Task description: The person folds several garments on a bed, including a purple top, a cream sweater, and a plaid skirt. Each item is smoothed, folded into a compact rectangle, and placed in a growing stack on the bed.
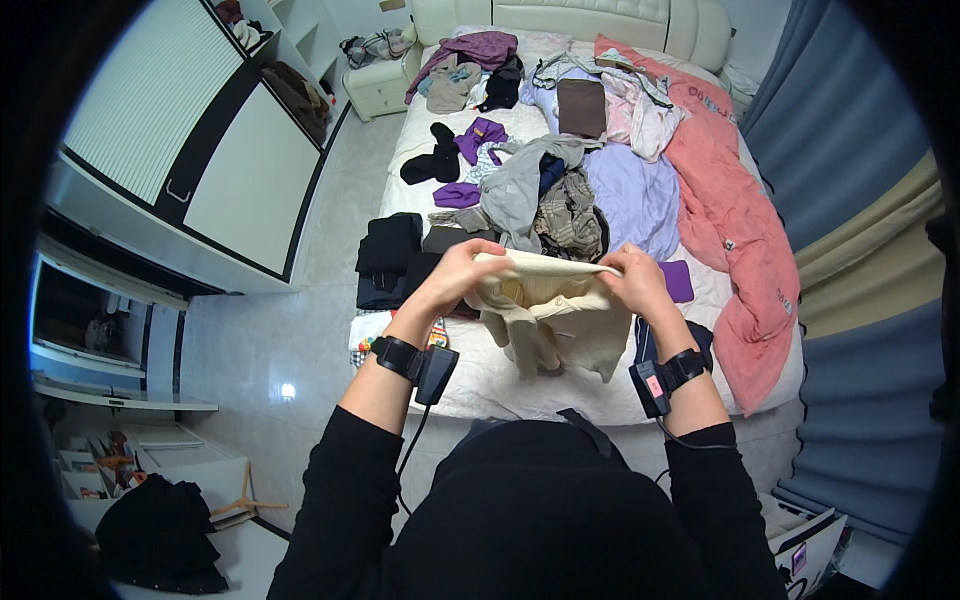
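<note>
Both my hands hold up a cream buttoned garment (581,322) by its upper edge, above the near part of the bed. My left hand (466,274) grips its left end, and my right hand (636,276) pinches the right end. A button shows near the middle, and the lower part hangs in loose folds. Left of it lie folded black clothes (390,251) in a stack. A folded purple cloth (676,281) rests just beyond my right hand. Past the garment are a grey garment (517,187) and a plaid one (568,214), heaped together.
A salmon-pink quilt (727,195) runs along the bed's right side. More clothes pile near the headboard (585,15). Black socks (435,159) lie left of centre. A wardrobe (247,180) stands at left, blue curtains (855,375) hang at right. Cables trail from both wrist devices.
</note>
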The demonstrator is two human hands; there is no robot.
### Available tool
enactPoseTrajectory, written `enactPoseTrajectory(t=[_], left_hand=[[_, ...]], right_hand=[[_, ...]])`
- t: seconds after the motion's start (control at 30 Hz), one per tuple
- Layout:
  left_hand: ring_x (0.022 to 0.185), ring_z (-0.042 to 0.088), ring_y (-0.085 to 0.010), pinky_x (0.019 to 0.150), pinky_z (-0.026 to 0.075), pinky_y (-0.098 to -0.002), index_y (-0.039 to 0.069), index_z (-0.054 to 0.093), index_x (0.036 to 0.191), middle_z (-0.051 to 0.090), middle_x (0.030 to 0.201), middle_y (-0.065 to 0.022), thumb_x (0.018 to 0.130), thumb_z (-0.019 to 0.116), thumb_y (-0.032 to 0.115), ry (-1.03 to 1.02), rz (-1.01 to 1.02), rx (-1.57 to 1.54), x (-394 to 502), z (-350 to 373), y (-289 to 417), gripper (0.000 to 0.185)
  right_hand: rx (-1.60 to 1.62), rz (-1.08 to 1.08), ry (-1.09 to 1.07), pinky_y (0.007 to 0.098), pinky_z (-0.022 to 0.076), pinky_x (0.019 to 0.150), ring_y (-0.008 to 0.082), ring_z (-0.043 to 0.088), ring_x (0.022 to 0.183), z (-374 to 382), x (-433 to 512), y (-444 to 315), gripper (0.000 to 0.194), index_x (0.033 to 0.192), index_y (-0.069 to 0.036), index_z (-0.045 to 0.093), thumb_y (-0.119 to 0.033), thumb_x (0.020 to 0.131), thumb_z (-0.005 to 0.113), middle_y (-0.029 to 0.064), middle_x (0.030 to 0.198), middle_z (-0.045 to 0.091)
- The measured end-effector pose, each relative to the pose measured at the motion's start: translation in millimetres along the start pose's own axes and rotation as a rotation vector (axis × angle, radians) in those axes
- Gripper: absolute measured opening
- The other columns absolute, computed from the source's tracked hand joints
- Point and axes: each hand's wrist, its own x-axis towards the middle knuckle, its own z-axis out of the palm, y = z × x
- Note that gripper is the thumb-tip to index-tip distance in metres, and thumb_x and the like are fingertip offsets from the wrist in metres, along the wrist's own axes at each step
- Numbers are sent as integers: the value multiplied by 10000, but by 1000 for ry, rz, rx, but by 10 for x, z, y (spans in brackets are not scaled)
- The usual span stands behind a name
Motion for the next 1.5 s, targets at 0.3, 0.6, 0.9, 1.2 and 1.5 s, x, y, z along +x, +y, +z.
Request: enactPoseTrajectory(t=[0.3,0.6,0.9,1.2,1.5], left_hand=[[829,612,-317,755,482,-379,-12,654,826,635,897,-181,780,543,284,293,119,794,199,210,-204,320],[706,550,-110,649,428,-246,-21,641,866,619,774,-46,844,495,181,270,16,-251,227,66,-224,250],[682,605,-177,625,492,-310,-24,610,881,617,800,-92,842,470,156,339,-50,-769,234,24,47,232],[734,618,-201,681,514,-332,11,570,944,620,865,-91,879,433,208,355,-30,-826,205,-17,33,249],[782,619,-235,729,512,-360,-3,556,984,616,900,-125,885,409,231,369,33,-942,125,-126,44,294]], right_hand=[[52,-120,88,365,468,668,269,581,770,-17,15,-68,112,818,-128,611,-156,716,649,54,842,537],[464,429,147,404,504,715,260,606,840,317,25,425,174,884,-67,545,15,732,531,98,914,587],[2008,499,-169,516,414,964,322,459,1176,476,4,207,365,1266,-37,384,-26,902,408,177,1275,448],[1349,247,-200,258,468,799,145,584,902,434,24,-52,351,1115,-2,505,-104,809,643,69,1011,592],[1551,360,-267,452,456,913,222,557,1007,390,-96,210,251,1144,-25,481,-172,948,426,106,1079,565]])
